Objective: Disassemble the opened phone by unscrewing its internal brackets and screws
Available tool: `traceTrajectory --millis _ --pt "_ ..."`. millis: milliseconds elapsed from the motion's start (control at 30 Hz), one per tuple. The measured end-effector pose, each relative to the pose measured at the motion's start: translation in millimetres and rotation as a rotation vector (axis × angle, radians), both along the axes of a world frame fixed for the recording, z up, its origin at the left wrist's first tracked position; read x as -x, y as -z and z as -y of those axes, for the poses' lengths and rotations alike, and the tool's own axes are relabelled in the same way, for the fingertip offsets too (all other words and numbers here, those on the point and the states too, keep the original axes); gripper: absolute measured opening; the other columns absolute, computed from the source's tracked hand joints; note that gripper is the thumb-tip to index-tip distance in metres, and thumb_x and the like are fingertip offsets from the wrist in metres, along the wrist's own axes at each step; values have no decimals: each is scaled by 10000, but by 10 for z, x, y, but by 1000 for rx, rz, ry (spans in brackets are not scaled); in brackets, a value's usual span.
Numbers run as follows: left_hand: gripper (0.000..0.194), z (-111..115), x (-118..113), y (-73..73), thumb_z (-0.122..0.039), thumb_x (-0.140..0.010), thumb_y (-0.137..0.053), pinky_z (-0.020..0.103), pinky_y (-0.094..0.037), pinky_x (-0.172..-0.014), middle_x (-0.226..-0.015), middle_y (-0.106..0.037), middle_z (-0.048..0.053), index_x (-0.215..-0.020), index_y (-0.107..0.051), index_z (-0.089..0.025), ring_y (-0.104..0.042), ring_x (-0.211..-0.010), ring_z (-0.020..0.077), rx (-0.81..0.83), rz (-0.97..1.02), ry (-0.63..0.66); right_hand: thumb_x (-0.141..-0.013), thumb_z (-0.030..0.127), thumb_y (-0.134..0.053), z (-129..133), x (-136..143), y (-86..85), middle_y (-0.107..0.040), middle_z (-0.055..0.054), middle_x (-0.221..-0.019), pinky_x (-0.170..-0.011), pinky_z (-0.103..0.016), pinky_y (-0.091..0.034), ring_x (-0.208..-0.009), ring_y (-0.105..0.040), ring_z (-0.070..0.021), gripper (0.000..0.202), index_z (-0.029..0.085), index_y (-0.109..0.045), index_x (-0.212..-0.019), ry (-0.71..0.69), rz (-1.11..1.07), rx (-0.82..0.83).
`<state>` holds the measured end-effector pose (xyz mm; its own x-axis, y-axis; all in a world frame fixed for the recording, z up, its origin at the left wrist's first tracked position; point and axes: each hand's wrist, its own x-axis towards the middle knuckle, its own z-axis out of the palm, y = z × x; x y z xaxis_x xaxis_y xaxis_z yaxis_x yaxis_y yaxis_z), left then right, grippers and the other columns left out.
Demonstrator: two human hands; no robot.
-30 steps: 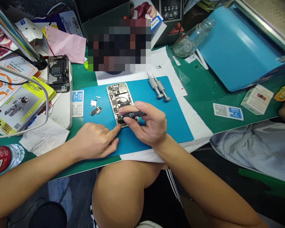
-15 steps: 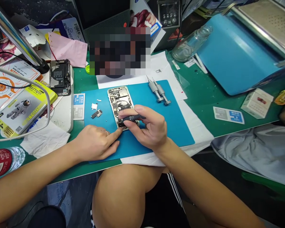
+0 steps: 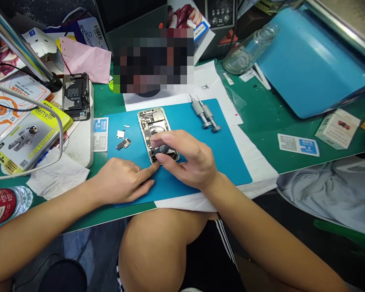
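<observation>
An opened phone [image 3: 152, 119] with its inner parts bare lies on the blue mat [image 3: 228, 158]. My left hand [image 3: 121, 181] rests beside its lower end, index finger stretched out to touch the bottom edge. The other fingers of that hand are partly bent and hold nothing. Over the phone's lower half, my right hand [image 3: 192, 160] pinches a short dark screwdriver [image 3: 163, 151] between thumb and fingers; its tip is hard to make out. Small phone parts [image 3: 123, 143] lie left of the phone, with a metal shield piece [image 3: 120, 134] just above them.
Two grey screwdrivers [image 3: 204, 113] lie at the mat's upper right. A glass jar [image 3: 246, 52], a small box [image 3: 337, 127] and a blue sheet [image 3: 304, 69] are to the right. At left are another opened phone [image 3: 76, 96], a yellow battery box [image 3: 30, 138] and a bottle [image 3: 6, 207].
My right hand has tipped the screwdriver more upright and raised its fingers slightly. My left index finger stays at the phone's edge. The view has shifted a little.
</observation>
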<state>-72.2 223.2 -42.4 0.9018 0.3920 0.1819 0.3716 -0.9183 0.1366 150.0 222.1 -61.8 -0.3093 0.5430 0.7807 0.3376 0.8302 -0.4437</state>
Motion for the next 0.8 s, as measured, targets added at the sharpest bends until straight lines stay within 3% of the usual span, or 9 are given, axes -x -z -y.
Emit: traceTrajectory --millis 133,233,333,500,667,800 --pt "371 -6 3 -6 -340 -1077 -413 267 -376 -489 -632 -682 6 -1262 -660 -135 -653 -564 155 -9 5 3 -990 183 -626 -56 -83 -211 -754 -35 -1200 -914 -319 -660 -1076 -741 -177 577 342 -471 -1522 -53 137 44" --pt "359 -13 4 -9 -336 -1077 -415 278 -384 -490 -616 -671 -3 -1240 -667 -139 -661 -569 161 -12 13 4 -999 213 -630 -119 -113 -319 -761 -28 -1118 -887 -276 -654 -1022 -749 -156 430 300 -579 -1417 -73 210 26" --pt "349 -15 7 -11 -325 -1076 -418 269 -381 -497 -605 -662 -3 -1217 -673 -134 -652 -562 156 -9 28 4 -999 201 -633 -166 -96 -301 -777 -15 -1053 -816 -246 -654 -941 -760 -130 341 271 -615 -1332 -90 213 -30" --pt "352 -12 8 -25 -314 -1079 -419 279 -378 -500 -609 -653 -7 -1253 -653 -116 -638 -561 156 -11 51 28 -1044 223 -542 -205 -77 -204 -795 44 -984 -762 -235 -663 -845 -773 -100 316 321 -563 -1344 -77 212 -45" --pt "394 3 -12 -49 -361 -1087 -429 272 -379 -490 -612 -640 -19 -1361 -610 -143 -623 -552 153 -13 -2 23 -1044 195 -525 -240 -139 -258 -798 20 -1041 -772 -270 -678 -879 -779 -130 307 283 -564 -1336 -137 233 13" --pt "396 13 -23 -51 -362 -1084 -442 269 -372 -469 -605 -628 -22 -1364 -616 -141 -609 -532 147 -21 -1 0 -1046 197 -498 -259 -238 -233 -760 14 -1064 -807 -319 -672 -890 -758 -149 352 328 -528 -1371 -41 20 159"
